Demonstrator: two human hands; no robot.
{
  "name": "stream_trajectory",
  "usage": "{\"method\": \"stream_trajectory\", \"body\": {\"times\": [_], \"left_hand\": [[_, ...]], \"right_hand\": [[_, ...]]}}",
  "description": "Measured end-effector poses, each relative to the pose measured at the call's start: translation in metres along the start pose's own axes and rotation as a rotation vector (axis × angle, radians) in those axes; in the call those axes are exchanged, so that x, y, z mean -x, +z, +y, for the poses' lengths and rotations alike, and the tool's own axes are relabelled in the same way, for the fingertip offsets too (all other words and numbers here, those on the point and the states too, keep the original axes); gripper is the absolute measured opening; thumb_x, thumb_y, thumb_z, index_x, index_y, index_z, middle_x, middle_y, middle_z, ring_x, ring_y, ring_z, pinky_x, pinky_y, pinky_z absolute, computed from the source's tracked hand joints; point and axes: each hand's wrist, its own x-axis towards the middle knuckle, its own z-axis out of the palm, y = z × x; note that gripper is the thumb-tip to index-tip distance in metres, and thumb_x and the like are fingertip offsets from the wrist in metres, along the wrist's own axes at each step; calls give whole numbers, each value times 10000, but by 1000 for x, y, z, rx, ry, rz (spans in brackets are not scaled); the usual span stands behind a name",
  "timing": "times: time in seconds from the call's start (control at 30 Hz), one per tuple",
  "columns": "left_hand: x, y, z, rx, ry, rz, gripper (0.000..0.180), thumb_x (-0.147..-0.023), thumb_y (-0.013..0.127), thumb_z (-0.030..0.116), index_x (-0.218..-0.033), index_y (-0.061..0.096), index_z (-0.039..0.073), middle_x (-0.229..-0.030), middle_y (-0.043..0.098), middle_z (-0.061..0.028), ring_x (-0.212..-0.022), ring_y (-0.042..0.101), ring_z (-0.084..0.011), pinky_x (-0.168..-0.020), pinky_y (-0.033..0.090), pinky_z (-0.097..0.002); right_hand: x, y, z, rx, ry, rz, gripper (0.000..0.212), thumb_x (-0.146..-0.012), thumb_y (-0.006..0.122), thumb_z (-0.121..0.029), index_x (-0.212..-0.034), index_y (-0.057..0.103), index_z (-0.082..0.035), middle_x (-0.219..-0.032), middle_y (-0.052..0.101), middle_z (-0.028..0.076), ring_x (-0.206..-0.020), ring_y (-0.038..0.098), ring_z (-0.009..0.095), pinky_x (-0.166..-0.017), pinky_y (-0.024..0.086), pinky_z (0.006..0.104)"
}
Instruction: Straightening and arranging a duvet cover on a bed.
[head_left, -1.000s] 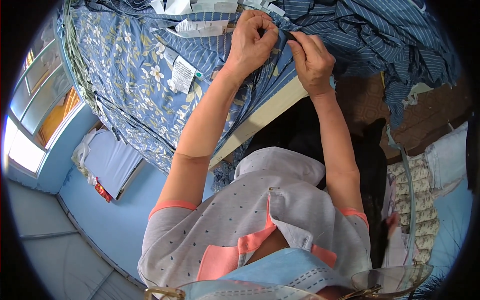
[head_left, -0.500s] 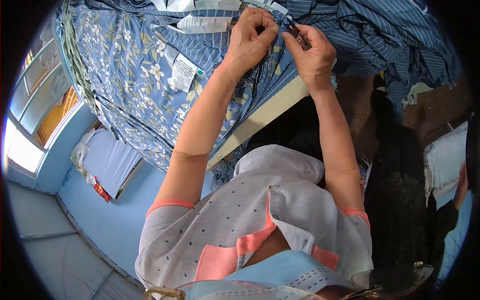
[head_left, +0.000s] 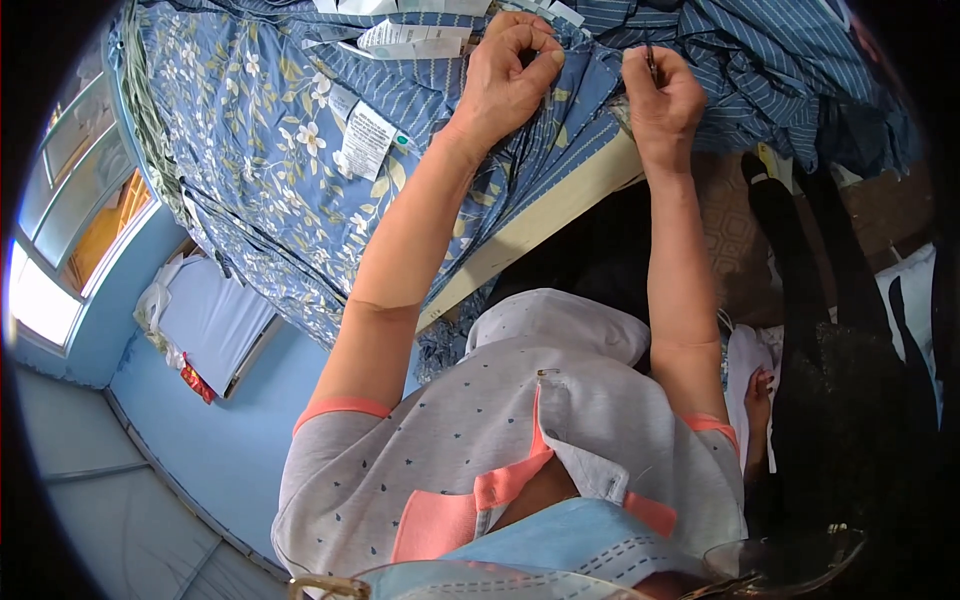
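My left hand [head_left: 510,82] pinches the edge of a blue striped cloth [head_left: 590,75] at the top of the view. To its right my right hand [head_left: 665,105] is closed around dark thread snips [head_left: 652,66], mostly hidden by the fingers. Cloth stretches between the two hands. Beneath it spreads a blue floral cloth [head_left: 270,150] with white blossoms and pale leaves. White sewn-in labels show on the cloth, one label [head_left: 367,142] left of my left wrist and another label [head_left: 415,42] beside my left hand.
The pale table edge [head_left: 540,225] runs diagonally below my hands. More striped cloth [head_left: 790,80] heaps at the upper right. A person in black [head_left: 830,400] stands close on my right, one hand [head_left: 760,400] showing. A covered board [head_left: 215,320] lies at left, by a window [head_left: 90,200].
My right hand has moved right, away from my left, and its fingers have closed more around the snips. My left hand stays nearly still. The person in black has shifted.
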Motion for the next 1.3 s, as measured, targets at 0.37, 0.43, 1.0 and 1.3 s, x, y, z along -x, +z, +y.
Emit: {"method": "stream_trajectory", "body": {"times": [0.37,0.43,1.0,1.3], "left_hand": [[8,-11,-20,77,23,37,87,-881,693,64,-919,656,-4,-1150,576,-56,-1048,550,-139,-911,429,-264],[7,-10,-21,155,-23,79,98,-852,698,74,-888,661,-9,-1125,595,-97,-1053,573,-183,-900,443,-282],[-1,-12,-43,128,585,139,65,-865,649,57,-853,604,12,-1037,574,-111,-922,567,-203,-782,453,-308],[8,-15,-26,95,-50,44,80,-870,643,72,-856,594,11,-1037,578,-136,-925,573,-219,-778,449,-307]], "right_hand": [[5,12,2,198,-84,-126,201,-868,750,-70,-1038,699,23,-888,713,-7,-765,612,14,-690,499,175],[6,14,7,178,-105,-201,218,-865,753,-72,-1049,695,28,-925,717,4,-800,628,24,-719,512,177],[-8,33,-15,455,-487,-238,188,-816,789,-87,-941,675,-4,-785,680,65,-679,661,126,-618,525,252],[-16,25,-9,490,-441,-361,114,-870,721,-92,-887,645,-9,-742,642,21,-655,612,89,-598,491,232]]}}
